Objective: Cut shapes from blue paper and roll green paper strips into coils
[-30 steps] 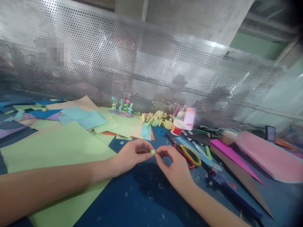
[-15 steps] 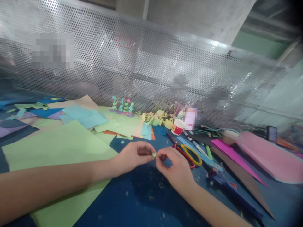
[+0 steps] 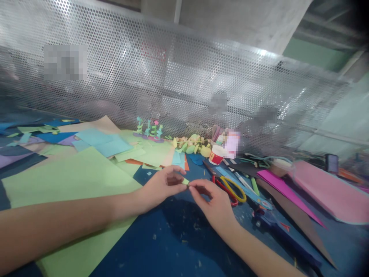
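A tiny light-green piece of paper (image 3: 186, 181) sits between my two hands, above the dark blue tabletop. My right hand (image 3: 212, 200) pinches its edge with thumb and index finger. My left hand (image 3: 161, 189) is just to the left, index finger lifted and thumb apart below it. The left thumb is close to the paper, and I cannot tell whether it touches. Under my left forearm lies a large light-green paper sheet (image 3: 72, 184). Scissors (image 3: 233, 188) with yellow and red handles lie just beyond my right hand.
Small spiral paper figures (image 3: 150, 130) stand at the back, beside yellow-green paper leaves (image 3: 191, 145). A white-and-red tub (image 3: 216, 155) stands near them. To the right lie a dark blue glue gun (image 3: 282, 234), a magenta sheet (image 3: 288, 194) and a pink board (image 3: 331, 192). A perforated metal screen (image 3: 115, 69) rises behind.
My left index finger has lifted away from the thumb. The small green paper has turned and shows more of its surface, with my right fingers still on it.
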`<act>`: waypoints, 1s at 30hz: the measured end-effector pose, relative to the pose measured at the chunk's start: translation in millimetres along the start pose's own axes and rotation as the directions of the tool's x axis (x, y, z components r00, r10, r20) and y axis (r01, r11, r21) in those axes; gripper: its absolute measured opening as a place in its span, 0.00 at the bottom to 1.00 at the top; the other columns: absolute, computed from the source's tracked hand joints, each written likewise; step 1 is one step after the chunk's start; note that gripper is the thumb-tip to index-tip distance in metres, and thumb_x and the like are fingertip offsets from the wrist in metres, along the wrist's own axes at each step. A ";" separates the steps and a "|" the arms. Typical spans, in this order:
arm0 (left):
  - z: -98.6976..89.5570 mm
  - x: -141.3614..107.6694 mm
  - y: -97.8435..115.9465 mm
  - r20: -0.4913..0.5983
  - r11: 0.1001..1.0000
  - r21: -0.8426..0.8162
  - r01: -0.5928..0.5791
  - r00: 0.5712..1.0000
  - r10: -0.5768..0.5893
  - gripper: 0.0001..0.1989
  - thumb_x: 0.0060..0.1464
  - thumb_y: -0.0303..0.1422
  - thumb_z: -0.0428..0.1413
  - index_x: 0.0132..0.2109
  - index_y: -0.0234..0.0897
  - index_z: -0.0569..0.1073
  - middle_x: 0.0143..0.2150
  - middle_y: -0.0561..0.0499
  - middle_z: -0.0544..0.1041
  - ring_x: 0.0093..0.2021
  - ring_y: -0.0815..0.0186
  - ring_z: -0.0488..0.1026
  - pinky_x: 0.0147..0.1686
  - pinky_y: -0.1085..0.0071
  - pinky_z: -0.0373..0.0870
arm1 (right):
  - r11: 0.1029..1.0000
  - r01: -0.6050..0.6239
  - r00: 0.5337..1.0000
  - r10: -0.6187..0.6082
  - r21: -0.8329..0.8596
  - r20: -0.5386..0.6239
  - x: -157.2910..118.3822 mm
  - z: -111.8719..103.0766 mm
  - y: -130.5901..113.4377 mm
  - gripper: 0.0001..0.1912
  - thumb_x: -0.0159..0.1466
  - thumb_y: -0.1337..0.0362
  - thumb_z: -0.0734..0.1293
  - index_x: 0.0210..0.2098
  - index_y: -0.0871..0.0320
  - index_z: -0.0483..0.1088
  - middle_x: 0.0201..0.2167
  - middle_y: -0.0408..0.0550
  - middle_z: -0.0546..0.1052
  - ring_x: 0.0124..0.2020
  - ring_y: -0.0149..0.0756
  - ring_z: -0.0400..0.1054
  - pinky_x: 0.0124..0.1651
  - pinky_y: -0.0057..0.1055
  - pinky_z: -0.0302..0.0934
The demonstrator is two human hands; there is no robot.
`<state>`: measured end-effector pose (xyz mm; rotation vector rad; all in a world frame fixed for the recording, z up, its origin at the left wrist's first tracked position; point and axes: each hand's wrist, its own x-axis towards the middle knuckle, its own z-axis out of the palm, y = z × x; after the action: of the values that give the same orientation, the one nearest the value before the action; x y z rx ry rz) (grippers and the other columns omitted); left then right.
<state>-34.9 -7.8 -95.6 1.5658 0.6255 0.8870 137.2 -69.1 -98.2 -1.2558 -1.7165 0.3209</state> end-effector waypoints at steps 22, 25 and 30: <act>0.5 -1.1 3.7 0.046 0.999 0.017 0.032 0.998 -0.032 0.09 0.49 0.33 0.60 0.39 0.36 0.74 0.39 0.50 0.78 0.42 0.65 0.74 0.46 0.68 0.68 | 0.984 0.111 0.992 -0.118 -0.138 -0.045 0.5 -1.2 -3.5 0.04 0.59 0.69 0.64 0.32 0.56 0.70 0.28 0.44 0.74 0.30 0.33 0.69 0.36 0.29 0.65; 1.0 -1.4 2.7 0.052 0.999 0.015 0.045 0.998 -0.046 0.09 0.48 0.32 0.61 0.39 0.36 0.74 0.38 0.50 0.78 0.41 0.64 0.75 0.45 0.68 0.68 | 0.971 0.141 0.987 -0.152 -0.191 -0.043 -0.8 -1.6 -6.1 0.04 0.58 0.70 0.63 0.31 0.55 0.69 0.27 0.43 0.73 0.29 0.32 0.68 0.35 0.28 0.64; 1.0 0.0 -5.4 0.149 0.998 -0.044 0.050 0.988 -0.043 0.10 0.47 0.31 0.61 0.39 0.35 0.75 0.36 0.50 0.79 0.39 0.65 0.75 0.43 0.69 0.69 | 0.964 0.121 0.992 -0.126 -0.236 -0.008 -2.8 -1.0 -8.5 0.05 0.53 0.73 0.63 0.25 0.57 0.65 0.22 0.41 0.68 0.25 0.31 0.64 0.31 0.27 0.61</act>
<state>-33.6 -7.3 -101.0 1.5518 0.5288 0.7376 133.0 -75.4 -93.4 -1.3072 -1.8435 0.0285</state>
